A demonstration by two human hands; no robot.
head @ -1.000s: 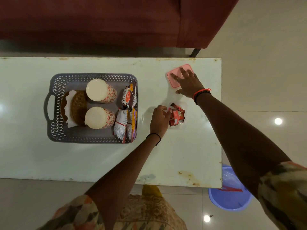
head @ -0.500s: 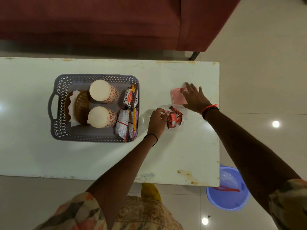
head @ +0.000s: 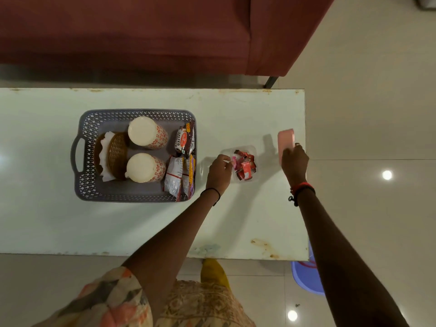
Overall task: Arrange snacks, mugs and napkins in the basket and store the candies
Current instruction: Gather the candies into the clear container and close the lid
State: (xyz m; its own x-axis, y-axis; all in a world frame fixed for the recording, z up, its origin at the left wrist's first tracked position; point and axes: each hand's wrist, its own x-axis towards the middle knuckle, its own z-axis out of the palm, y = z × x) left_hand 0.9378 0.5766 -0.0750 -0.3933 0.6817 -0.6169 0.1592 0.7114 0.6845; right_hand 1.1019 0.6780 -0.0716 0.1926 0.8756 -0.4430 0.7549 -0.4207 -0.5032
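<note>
Candies (head: 245, 165) in red and pink wrappers lie heaped in a clear tub (head: 250, 148) on the white table (head: 141, 227), just right of the grey basket (head: 136, 113). The left hand (head: 218, 172) curls its fingers round the tub's edge nearest the basket. Further right, the right hand (head: 295, 161) grips a pink lid (head: 285, 141), tilted up on edge. Inside the basket are two patterned mugs (head: 147, 132), napkins (head: 105, 159) in a woven holder at the handle end, and snack packets (head: 177, 178) along the side closest to the candies.
</note>
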